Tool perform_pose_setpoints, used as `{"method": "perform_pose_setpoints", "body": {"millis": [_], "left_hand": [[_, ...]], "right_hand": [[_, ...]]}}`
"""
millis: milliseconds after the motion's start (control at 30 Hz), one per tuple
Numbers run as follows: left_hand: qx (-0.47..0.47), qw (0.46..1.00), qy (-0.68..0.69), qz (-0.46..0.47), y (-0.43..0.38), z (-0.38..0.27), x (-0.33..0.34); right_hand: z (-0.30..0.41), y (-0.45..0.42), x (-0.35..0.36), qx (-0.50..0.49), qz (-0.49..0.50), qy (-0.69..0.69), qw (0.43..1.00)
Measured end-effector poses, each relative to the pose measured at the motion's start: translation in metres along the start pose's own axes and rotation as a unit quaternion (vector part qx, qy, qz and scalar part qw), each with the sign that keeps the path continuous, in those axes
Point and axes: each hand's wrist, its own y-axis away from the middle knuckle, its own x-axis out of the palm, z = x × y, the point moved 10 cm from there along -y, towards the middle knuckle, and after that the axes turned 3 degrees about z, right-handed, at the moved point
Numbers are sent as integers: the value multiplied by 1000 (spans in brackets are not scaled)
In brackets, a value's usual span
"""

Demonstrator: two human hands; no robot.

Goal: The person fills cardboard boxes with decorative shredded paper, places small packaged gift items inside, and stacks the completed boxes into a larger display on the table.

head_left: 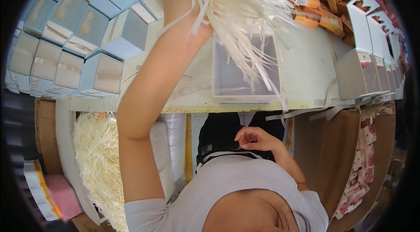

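My left hand point(179, 0) is raised at the top of the view, gripping a large bunch of cream shredded paper point(239, 5). Long strands hang from the bunch over an open white box point(216, 68) with a grey inside. Part of that hand is hidden by the strands, which are blurred. The box stands near the front edge of a white table point(305, 64). Down at my waist, in front of black trousers point(216, 133), my right hand point(257, 138) has loosely curled fingers, with a gap to the thumb and nothing visible in it.
Stacked light-blue boxes point(124, 33) fill the table's left side. Orange cartons point(328, 12) are piled at the back right, near a row of white boxes with raised lids point(352, 74). Ribbons point(328, 100) trail over the front edge. Below are more shredded paper point(98, 153) and a cardboard carton point(325, 146).
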Motion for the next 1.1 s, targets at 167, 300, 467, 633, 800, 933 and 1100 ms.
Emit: {"method": "perform_pose_setpoints", "body": {"millis": [167,300,467,633,800,933,1100], "left_hand": [[16,988,-153,9,26,13,2],[45,786,-591,178,33,25,2],[-21,558,-718,416,70,77,29],[-153,421,-744,496,93,123,24],[-12,539,-645,541,88,81,43],[32,601,-634,485,74,24,56],[102,570,-632,515,101,24,40]], "right_hand": [[-3,-1,-8,18,-1,-30,999],[-7,-5,-10,16,9,-47,999],[-10,-7,-16,4,-7,-73,997],[-8,0,-19,7,-22,-61,998],[42,30,-21,15,16,46,999],[174,61,-21,-255,-42,137,956],[259,-4,-3,-189,-123,563,795]]}}
